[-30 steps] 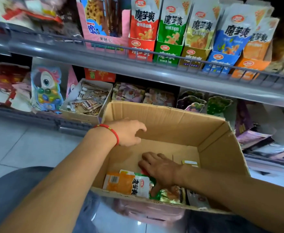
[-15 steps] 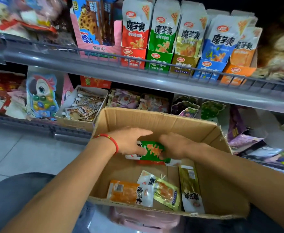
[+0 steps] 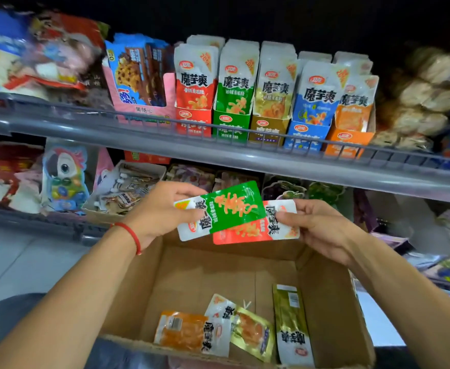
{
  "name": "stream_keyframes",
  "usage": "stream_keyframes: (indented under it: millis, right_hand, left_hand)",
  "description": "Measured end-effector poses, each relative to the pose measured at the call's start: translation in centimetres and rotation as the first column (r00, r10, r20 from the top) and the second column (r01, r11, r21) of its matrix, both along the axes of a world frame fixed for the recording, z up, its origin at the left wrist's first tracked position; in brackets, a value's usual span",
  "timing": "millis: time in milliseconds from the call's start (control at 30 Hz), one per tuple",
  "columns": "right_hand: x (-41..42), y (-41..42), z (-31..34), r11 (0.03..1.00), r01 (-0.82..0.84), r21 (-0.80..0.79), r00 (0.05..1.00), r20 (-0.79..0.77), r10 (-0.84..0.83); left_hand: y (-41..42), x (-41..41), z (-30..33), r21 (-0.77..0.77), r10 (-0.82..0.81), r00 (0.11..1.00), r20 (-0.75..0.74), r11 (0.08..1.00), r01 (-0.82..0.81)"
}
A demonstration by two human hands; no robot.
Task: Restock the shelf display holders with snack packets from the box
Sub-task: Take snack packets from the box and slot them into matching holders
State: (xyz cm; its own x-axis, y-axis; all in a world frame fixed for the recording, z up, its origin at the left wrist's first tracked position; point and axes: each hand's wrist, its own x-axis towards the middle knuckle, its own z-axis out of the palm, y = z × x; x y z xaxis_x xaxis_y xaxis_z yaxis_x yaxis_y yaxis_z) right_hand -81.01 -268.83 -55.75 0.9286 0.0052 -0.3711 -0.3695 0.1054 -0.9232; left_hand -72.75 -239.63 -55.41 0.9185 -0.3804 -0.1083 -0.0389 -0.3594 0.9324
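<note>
- Your left hand has come up out of the box and now pinches the green packet by its white end, thumb on the face, fingers behind. A second ago this hand only rested on the box's far wall, holding nothing.
- The green packet lies tilted, its far end reaching toward your right hand and overlapping the red packet, which sits just under and behind it.
- Your right hand pinches the red packet at its white end, thumb on top. A second ago it was down on the box floor, pressing on the loose packets there; half a second ago both hands were meeting over the green one, low inside the box.
- Both packets are now clear of the box, held between your hands and level with the lower shelf's front edge.
- Below your hands, three packets remain on the box floor: an orange packet, a gold packet partly over it, another gold packet to the right, back side up.
- Meaning, as I judge it: the pick is done, the sort is under way. Above your hands stand the red holder and the green holder, side by side; each packet looks bound for its own colour.
</note>
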Motion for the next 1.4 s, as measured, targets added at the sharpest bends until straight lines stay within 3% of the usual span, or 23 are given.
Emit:
stream_keyframes:
  millis: [100,200,300,467,533,633,767,900,1033,1133,1267,1400]
  right_hand:
    - [-0.8,-0.2,1.6,0.987,0.142,-0.078,0.984,0.117,-0.132]
    - [-1.4,0.2,2.9,0.895,0.296,-0.333,0.936,0.286,-0.203]
    - [-1.0,0.8,4.1,0.761,0.403,-0.509,0.896,0.391,-0.212]
    - [1.9,3.8,8.8,0.763,0.448,-0.465,0.818,0.558,-0.141]
    - [3.9,5.5,11.2,0.698,0.487,-0.526,0.764,0.643,-0.049]
    - [7.3,8.2,14.4,0.623,0.536,-0.57,0.679,0.729,0.083]
    - [11.5,10.9,17.6,0.541,0.623,-0.565,0.58,0.798,0.166]
    - [14.1,12.8,18.5,0.472,0.664,-0.58,0.562,0.804,0.196]
    - [15.5,13.9,17.4,0.332,0.646,-0.687,0.598,0.726,0.339]
    - [16.3,13.7,17.7,0.317,0.616,-0.721,0.639,0.693,0.334]
    - [16.6,13.3,19.0,0.288,0.624,-0.726,0.602,0.682,0.415]
    - [17.3,13.9,17.3,0.194,0.526,-0.828,0.665,0.543,0.513]
  left_hand:
    - [1.1,0.7,1.5,-0.215,0.114,0.992,0.046,0.971,-0.101]
    - [2.4,1.2,2.4,-0.353,0.262,0.964,0.05,0.907,-0.229]
    - [3.6,1.2,2.4,-0.281,0.297,0.944,0.146,0.927,-0.248]
    - [4.8,1.3,2.0,0.019,0.102,0.957,0.271,0.994,-0.112]
    - [5.1,1.4,2.1,0.106,0.04,0.959,0.28,0.992,-0.072]
    - [5.2,1.4,2.3,0.134,0.029,0.964,0.265,0.989,-0.067]
    - [5.1,1.7,2.3,0.051,0.088,0.969,0.232,0.993,-0.102]
    - [5.2,1.7,2.9,0.002,0.138,0.961,0.238,0.99,-0.143]
    - [5.6,1.6,3.2,-0.022,0.169,0.957,0.236,0.985,-0.169]
    - [5.6,1.6,3.4,-0.061,0.202,0.955,0.217,0.979,-0.193]
    - [5.8,1.9,3.2,-0.107,0.252,0.946,0.207,0.966,-0.234]
    - [5.6,2.0,3.0,-0.143,0.303,0.928,0.215,0.95,-0.277]
